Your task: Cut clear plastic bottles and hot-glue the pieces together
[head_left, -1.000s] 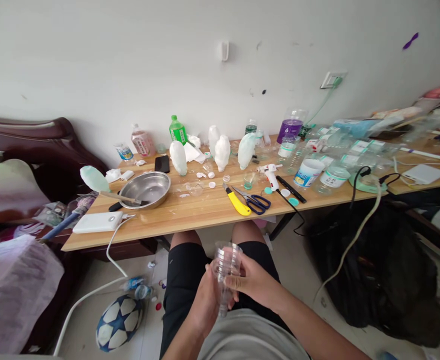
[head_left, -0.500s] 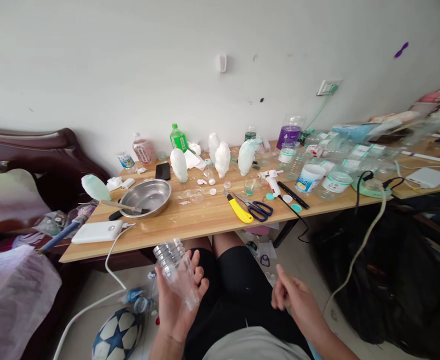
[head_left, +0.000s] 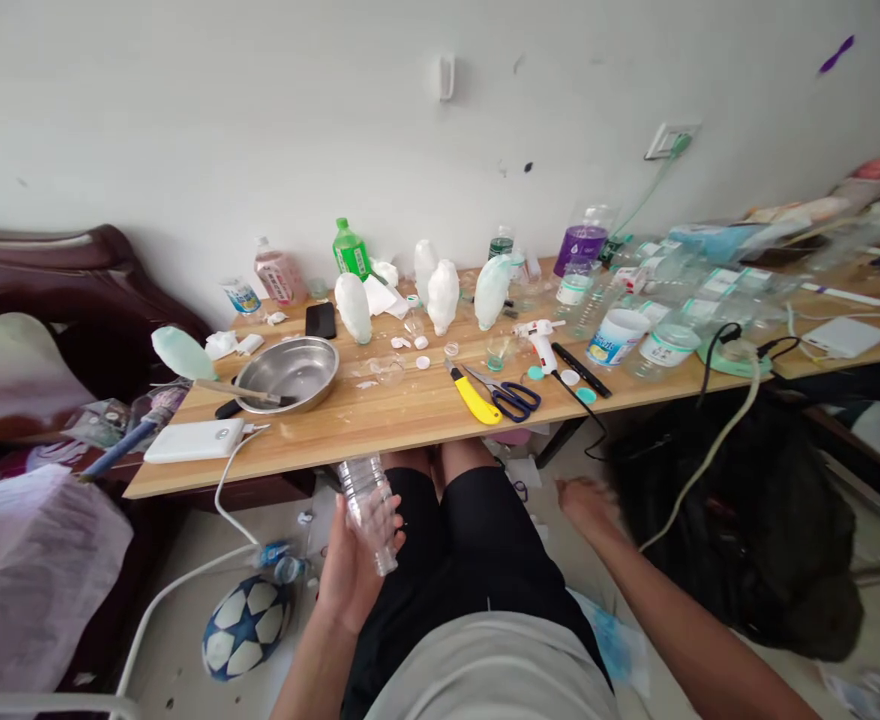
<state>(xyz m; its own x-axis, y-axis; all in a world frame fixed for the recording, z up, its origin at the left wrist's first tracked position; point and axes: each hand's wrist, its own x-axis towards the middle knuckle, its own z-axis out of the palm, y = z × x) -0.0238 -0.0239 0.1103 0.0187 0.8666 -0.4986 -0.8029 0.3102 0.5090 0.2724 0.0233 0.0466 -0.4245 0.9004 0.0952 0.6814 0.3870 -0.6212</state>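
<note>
Clear ribbed plastic bottle (head_left: 367, 508) in my left hand (head_left: 351, 572), held tilted below the table's front edge with the fingers wrapped around it. My right hand (head_left: 588, 505) hangs low over the floor, right of my knees. Motion smears its fingers, and I cannot make out anything in it. On the table above lie a yellow utility knife (head_left: 473, 393), dark blue-handled scissors (head_left: 511, 393) and a white glue gun (head_left: 540, 345). Several white, lumpy wrapped shapes (head_left: 443, 298) stand farther back.
A metal bowl (head_left: 312, 375) sits on the table's left side, near a white power bank (head_left: 196, 440) with a cable. Several empty bottles (head_left: 665, 350) crowd the right. Below are a ball (head_left: 246, 628) and a black bag (head_left: 740, 530).
My right hand has swung outward to the right and farther from me. My left hand has lifted slightly with the bottle, now turned more upright. The whole view has shifted a little.
</note>
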